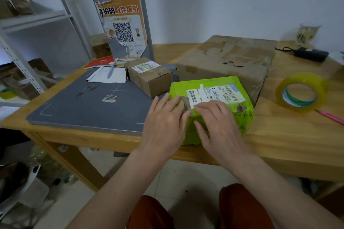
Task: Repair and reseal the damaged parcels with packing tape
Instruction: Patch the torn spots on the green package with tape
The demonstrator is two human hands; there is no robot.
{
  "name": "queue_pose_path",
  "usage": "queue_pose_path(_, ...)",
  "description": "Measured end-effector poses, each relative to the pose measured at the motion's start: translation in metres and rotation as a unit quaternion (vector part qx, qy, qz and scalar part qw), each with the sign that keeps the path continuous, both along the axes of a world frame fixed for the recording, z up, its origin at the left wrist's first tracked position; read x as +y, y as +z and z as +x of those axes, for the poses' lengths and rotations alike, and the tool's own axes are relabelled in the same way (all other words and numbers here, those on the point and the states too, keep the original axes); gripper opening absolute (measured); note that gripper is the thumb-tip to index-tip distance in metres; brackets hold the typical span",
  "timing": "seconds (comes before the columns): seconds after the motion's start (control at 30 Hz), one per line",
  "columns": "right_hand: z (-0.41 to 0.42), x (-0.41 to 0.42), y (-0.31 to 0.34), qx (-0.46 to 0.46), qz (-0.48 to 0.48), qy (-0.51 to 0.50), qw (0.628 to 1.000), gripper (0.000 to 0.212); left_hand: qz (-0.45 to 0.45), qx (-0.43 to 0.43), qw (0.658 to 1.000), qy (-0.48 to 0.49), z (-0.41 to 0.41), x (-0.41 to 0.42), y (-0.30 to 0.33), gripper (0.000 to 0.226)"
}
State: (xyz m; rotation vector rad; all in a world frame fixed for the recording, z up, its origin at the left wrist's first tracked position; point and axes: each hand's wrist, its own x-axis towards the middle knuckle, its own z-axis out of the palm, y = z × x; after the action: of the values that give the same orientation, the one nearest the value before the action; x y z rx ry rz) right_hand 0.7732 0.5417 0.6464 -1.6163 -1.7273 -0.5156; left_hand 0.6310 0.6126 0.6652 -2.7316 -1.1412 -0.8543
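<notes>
A green parcel [214,84] with a white shipping label and torn patches lies at the table's front edge. My left hand [163,119] presses flat on its near left corner, fingers straight. My right hand [217,122] lies flat over the torn top and front edge, fingers spread. A roll of clear yellowish packing tape [300,92] stands on the table to the right, apart from both hands. A small brown box [149,75] with a torn corner sits behind on the left. A large worn carton [229,57] stands right behind the green parcel.
A grey mat [83,106] covers the wooden table's [288,135] left part, with a notebook and pen [110,73] at its back. A pink cutter [329,116] lies at the right edge. A black device [310,54] with cable sits far right. Metal shelving [24,24] stands left.
</notes>
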Motion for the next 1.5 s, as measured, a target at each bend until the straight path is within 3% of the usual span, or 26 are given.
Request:
queue_pose_path(0.2, 0.001, 0.003, -0.003, 0.025, 0.007, -0.01, 1.0, 0.028, -0.071, -0.032, 0.997, -0.022, 0.006, 0.001, 0.002, 0.055)
queue_pose_path(0.3, 0.001, 0.003, -0.003, 0.018, -0.005, -0.009, 1.0, 0.029, -0.1, -0.058, 0.992, -0.042, 0.01, 0.001, 0.003, 0.041)
queue_pose_path(0.43, 0.006, -0.005, 0.0, 0.025, -0.015, 0.031, 0.999, 0.036, -0.123, -0.053, 0.989, -0.063, 0.009, 0.012, 0.003, 0.044)
queue_pose_path(0.53, 0.021, -0.021, 0.007, 0.064, 0.051, 0.042, 0.996, 0.035, -0.096, -0.023, 0.995, -0.023, 0.01, 0.022, 0.008, 0.056)
queue_pose_path(0.63, 0.048, -0.032, 0.015, 0.113, 0.084, -0.025, 0.99, 0.037, -0.018, -0.057, 0.998, -0.018, 0.025, 0.012, 0.017, 0.053)
queue_pose_path(0.8, 0.081, -0.031, 0.013, 0.187, -0.053, -0.036, 0.98, 0.05, -0.033, -0.096, 0.988, -0.116, 0.072, -0.02, 0.006, 0.035)
queue_pose_path(0.87, 0.084, -0.032, 0.011, 0.2, -0.087, -0.02, 0.976, 0.044, -0.062, -0.102, 0.986, -0.118, 0.085, -0.025, 0.005, 0.031)
queue_pose_path(1.03, 0.091, -0.037, 0.013, 0.226, -0.07, 0.024, 0.971, 0.022, -0.151, -0.186, 0.966, -0.098, 0.099, -0.028, 0.016, 0.014)
queue_pose_path(1.17, 0.092, -0.04, 0.015, 0.247, -0.05, 0.042, 0.967, 0.022, -0.16, -0.223, 0.955, -0.108, 0.095, -0.033, 0.013, 0.013)
queue_pose_path(1.37, 0.095, -0.036, 0.024, 0.284, -0.083, 0.062, 0.953, 0.031, -0.205, -0.19, 0.956, -0.091, 0.097, -0.03, 0.024, 0.004)
queue_pose_path(1.5, 0.096, -0.03, 0.036, 0.278, -0.144, 0.045, 0.949, 0.019, -0.217, -0.15, 0.963, -0.061, 0.1, -0.027, 0.029, 0.007)
